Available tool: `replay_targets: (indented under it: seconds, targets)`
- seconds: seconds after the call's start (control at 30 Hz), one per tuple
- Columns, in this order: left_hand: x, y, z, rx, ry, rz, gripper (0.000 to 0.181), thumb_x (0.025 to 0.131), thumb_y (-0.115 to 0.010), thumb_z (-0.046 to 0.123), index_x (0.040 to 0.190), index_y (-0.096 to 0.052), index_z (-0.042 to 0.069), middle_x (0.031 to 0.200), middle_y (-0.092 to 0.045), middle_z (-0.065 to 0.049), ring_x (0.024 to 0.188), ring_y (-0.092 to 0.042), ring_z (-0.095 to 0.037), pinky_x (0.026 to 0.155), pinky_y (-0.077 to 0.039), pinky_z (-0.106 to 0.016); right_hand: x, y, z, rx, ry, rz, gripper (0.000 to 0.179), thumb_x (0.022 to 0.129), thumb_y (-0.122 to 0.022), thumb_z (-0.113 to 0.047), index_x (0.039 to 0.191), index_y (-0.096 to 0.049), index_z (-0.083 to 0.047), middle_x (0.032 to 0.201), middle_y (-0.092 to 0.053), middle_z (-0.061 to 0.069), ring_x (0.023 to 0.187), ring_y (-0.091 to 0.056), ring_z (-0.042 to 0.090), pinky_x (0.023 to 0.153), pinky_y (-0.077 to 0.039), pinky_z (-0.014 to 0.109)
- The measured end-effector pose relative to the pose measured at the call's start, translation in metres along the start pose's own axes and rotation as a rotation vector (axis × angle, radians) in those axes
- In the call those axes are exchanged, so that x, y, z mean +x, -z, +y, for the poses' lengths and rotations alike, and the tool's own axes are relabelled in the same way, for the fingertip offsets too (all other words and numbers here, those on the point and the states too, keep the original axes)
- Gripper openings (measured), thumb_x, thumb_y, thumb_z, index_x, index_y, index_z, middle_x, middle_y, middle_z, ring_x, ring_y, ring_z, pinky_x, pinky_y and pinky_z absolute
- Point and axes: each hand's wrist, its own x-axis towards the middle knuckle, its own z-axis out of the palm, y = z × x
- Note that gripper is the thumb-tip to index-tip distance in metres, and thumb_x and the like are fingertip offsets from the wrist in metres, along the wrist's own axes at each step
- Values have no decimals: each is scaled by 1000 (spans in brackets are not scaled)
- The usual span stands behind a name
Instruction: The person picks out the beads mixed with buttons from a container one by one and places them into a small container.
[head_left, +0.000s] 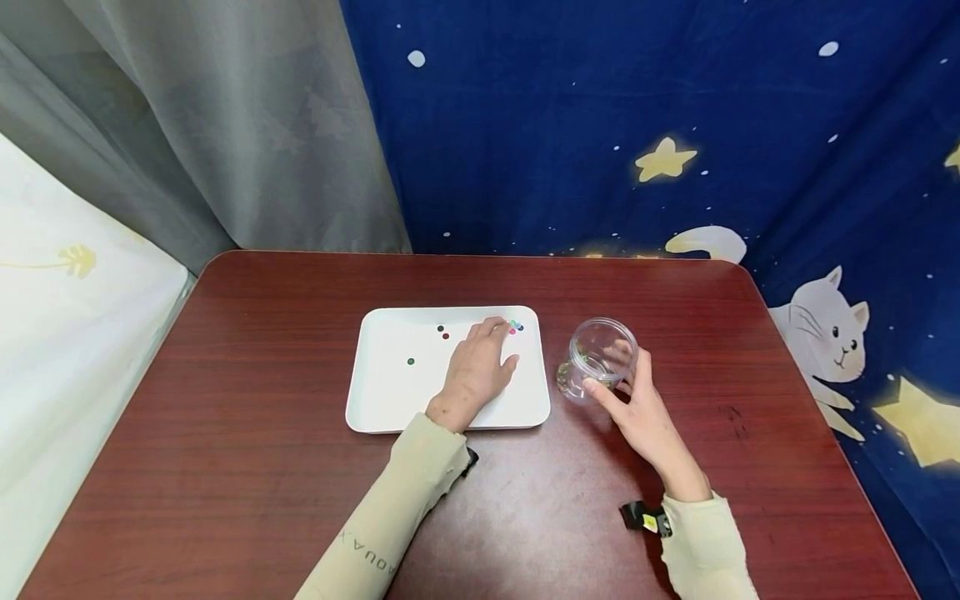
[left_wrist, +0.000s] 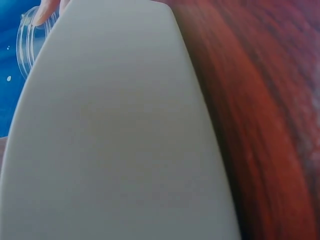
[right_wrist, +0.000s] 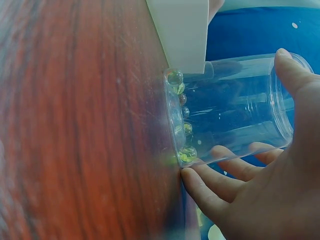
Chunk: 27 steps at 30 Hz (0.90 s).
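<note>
- From where I was watching, the left hand lay palm-down across the right part of the white tray, forearm coming in from the lower middle of the table, wrist just over the tray's near rim.
- Its fingers reached toward the tray's far right corner, fingertips right at a little cluster of coloured beads. Couldn't really tell if it was pinching one or only touching them, the fingers covered the contact spot.
- The left wrist view was no help: just the tray's pale surface up close and the reddish table beside it.
- The right hand was curled round a clear plastic jar, thumb on the near side of the rim, fingers wrapped behind. So that one was holding the jar for sure.
- The jar stood upright on the table just right of the tray, mouth open. In the right wrist view I saw small yellowish-green beads sitting on its bottom, and the jar very close to the tray's corner.
- Three more loose beads lay on the tray left of the hand: two dark ones near the far rim, a green one nearer the middle.
- Room-wise, there was a narrow strip of bare table between tray and jar, broad bare wood on the left side and toward me, and a star-print blue curtain close behind the far edge.
</note>
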Motion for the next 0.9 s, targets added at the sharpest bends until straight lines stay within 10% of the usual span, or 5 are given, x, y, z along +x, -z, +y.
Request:
replay_targets:
  seconds: [0.9]
  targets:
    - [10, -5, 1, 60, -53, -28, 54, 97, -73, 27, 144, -58, 4, 150, -52, -9, 137, -54, -27, 98, -55, -46, 0, 0, -1, 1, 3, 2, 76, 100, -70, -24, 156, -20, -10, 158, -42, 18, 144, -47, 42, 115, -36, 64]
